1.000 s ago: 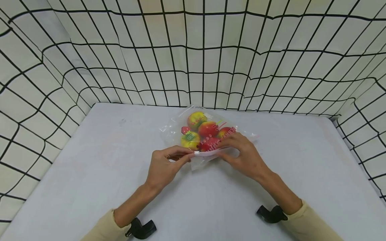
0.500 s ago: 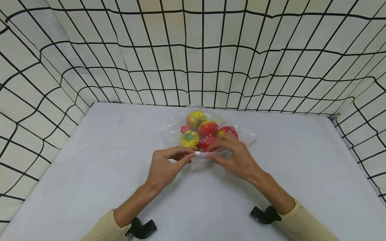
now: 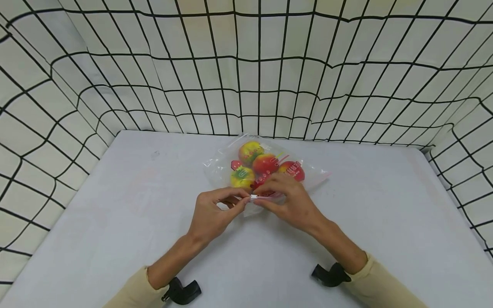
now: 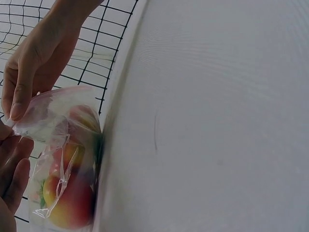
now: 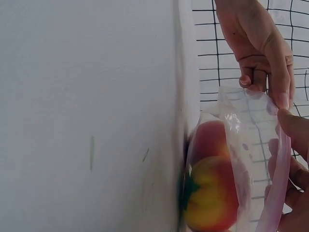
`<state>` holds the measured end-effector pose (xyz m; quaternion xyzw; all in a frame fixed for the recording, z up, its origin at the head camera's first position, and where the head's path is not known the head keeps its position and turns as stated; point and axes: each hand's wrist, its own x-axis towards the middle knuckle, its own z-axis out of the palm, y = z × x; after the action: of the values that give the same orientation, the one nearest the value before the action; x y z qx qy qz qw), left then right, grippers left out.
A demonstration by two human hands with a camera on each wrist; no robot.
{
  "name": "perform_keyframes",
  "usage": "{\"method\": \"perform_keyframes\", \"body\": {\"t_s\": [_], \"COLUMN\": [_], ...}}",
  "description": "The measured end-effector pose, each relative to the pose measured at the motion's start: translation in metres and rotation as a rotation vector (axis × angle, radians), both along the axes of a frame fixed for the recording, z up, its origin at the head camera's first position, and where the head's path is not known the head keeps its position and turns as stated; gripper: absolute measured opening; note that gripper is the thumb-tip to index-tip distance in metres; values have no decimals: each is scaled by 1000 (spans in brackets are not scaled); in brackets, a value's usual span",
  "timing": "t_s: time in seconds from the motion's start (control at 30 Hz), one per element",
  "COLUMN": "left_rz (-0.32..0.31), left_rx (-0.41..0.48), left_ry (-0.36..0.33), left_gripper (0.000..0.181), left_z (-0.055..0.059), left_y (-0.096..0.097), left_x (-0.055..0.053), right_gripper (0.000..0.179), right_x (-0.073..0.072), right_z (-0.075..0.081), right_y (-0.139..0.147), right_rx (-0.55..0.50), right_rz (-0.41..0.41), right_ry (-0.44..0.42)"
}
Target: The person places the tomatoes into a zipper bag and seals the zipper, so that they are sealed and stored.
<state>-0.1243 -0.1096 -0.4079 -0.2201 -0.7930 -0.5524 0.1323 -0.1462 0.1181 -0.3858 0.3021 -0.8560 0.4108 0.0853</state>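
A clear zip bag point(image 3: 219, 167) with red print lies on the table, holding several round red-and-yellow fruits point(image 3: 265, 163). Its mouth faces the person, and a small white slider point(image 3: 253, 196) sits on the zip strip. My left hand point(image 3: 209, 211) pinches the left part of the strip between thumb and fingers, right beside the slider. From the other side, my right hand point(image 3: 290, 203) pinches the strip at the slider, its fingers over the lower fruits. In the right wrist view, the bag's pink-tinted strip point(image 5: 277, 198) runs up to where both hands meet.
Under everything is a white table point(image 3: 135, 205). Black grid netting point(image 3: 259, 60) hangs before pale walls at the back and both sides. A black curved camera mount point(image 3: 182, 291) is fixed at the left wrist, another mount point(image 3: 331, 274) at the right.
My right hand has slid left along the zip strip until its fingertips meet the slider and my left fingertips. My left hand and the fruits have hardly moved.
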Motion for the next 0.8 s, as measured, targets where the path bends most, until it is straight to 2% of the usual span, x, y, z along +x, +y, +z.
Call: {"method": "perform_keyframes", "body": {"t_s": [0.8], "left_rz": [-10], "left_rx": [13], "left_ry": [11], "left_gripper": [19], "left_z": [2], "left_y": [4], "left_x": [2], "right_gripper": [23], "right_x": [1], "right_z": [-2], "right_y": [4], "right_rx": [-51], "right_rz": [9], "right_ry": [15]}}
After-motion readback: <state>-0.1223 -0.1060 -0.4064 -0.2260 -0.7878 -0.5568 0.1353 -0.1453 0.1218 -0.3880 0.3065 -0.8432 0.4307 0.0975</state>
